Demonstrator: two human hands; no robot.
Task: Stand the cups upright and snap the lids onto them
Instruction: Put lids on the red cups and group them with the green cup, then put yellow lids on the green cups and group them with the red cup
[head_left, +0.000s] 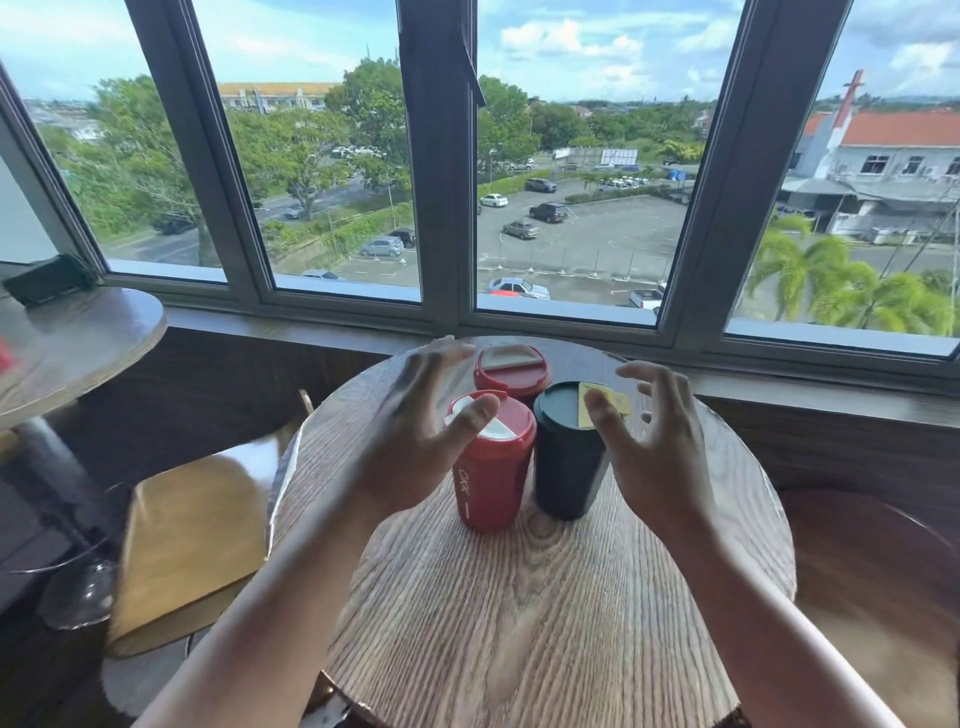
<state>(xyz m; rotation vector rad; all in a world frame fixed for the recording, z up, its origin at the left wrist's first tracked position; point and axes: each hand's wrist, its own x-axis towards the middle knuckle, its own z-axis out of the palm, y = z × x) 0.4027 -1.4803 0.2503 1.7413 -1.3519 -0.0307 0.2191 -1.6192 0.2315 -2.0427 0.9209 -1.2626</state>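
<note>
Two red cups (493, 470) (511, 370), white flaps; one dark green cup (569, 457), yellow flap; worktop (519, 597) brown woodgrain.

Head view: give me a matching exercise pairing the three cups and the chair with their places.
Things:
1. near red cup
2. far red cup
3. dark green cup
4. wooden chair

Places:
A. left of the round table
B. by the right hand
C. farthest back, toward the window
D. by the left hand

Pairs: 1-D, 2-C, 3-B, 4-A
</note>
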